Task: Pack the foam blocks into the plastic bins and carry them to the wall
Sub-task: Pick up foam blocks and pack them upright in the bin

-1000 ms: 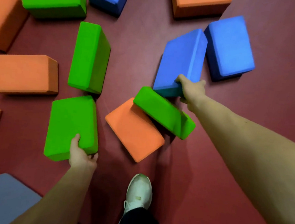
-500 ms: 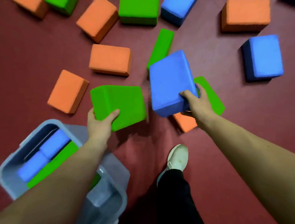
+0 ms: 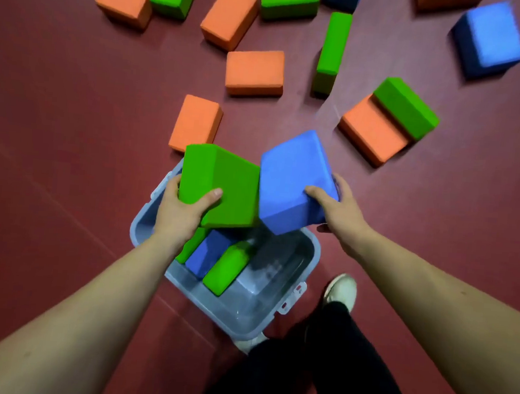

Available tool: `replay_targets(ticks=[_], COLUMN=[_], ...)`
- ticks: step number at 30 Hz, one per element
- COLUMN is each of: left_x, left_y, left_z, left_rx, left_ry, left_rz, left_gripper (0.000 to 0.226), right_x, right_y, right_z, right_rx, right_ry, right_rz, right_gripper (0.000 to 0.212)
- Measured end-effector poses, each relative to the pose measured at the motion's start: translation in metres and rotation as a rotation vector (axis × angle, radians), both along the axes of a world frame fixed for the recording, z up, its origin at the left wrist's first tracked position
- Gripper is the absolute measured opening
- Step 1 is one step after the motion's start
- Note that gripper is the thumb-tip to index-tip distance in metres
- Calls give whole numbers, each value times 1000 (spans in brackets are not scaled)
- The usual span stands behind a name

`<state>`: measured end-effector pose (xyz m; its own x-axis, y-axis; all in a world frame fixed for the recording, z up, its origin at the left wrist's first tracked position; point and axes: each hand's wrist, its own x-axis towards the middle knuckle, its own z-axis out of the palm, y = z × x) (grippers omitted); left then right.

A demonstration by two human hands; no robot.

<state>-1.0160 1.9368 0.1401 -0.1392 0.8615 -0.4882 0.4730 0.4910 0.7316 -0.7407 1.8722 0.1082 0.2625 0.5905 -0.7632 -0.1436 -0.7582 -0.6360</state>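
Left hand [image 3: 179, 212]: clamped on green block [image 3: 222, 187] above far corner of bin [image 3: 315, 257].
Right hand [image 3: 341, 215]: clamped on blue block [image 3: 291, 180], touching green block.
Bin: on floor [image 3: 72, 120], packed blocks [image 3: 211, 252] inside.
Nearby: orange block [image 3: 196, 123] just beyond bin.

The floor [image 3: 72, 120] is showing a plain dark red all over. The raised green block [image 3: 222, 187] is glowing a bright, even green, and the raised blue block [image 3: 291, 180] is showing a soft cornflower blue, darker on its shaded side — neither is carrying any pattern. The bin [image 3: 314, 257] is looking pale grey-blue and see-through, with white latches [image 3: 291, 302]. Inside it, the packed green block [image 3: 226, 270] and the packed blue block [image 3: 209, 252] are repeating those two colours. Across the floor, the loose orange blocks [image 3: 254, 72], loose green blocks [image 3: 405, 107] and a loose blue block [image 3: 490, 37] are lying in flat, unpatterned colour — orange being the commonest. The shoe [image 3: 340, 290] is showing off-white, the trouser leg [image 3: 332, 373] black.
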Motion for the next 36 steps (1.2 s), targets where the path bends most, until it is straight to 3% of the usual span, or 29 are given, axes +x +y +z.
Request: replay_targets(ticks=[4, 9, 15, 20, 25, 32, 36], left_x=[-13, -21, -67, -124, -159, -145, -126], left_y=[-36, -57, -53, -56, -82, -104, -123], left_z=[-1, 6, -9, -27, -19, -18, -20], left_rx=[-47, -16, -65, -91, -71, 15, -13], left_ry=[39, 90, 154, 231, 173, 148, 176], left_rz=[-52, -241, -365, -514, -605, -753, -855], left_gripper=[65, 55, 89, 103, 98, 92, 91], right_x=[-22, -33, -60, -103, -134, -141, -141], right_y=[-36, -71, -84, -58, -10, 49, 53], right_z=[4, 14, 19, 12, 2, 4, 7], right_rx=[-49, -79, -125, -199, -294, -407, -473], right_ry=[-49, -82, -160, -320, -399, -426, -443], right_rz=[41, 63, 30, 78, 47, 27, 141], right_gripper=[98, 88, 84, 79, 66, 52, 55])
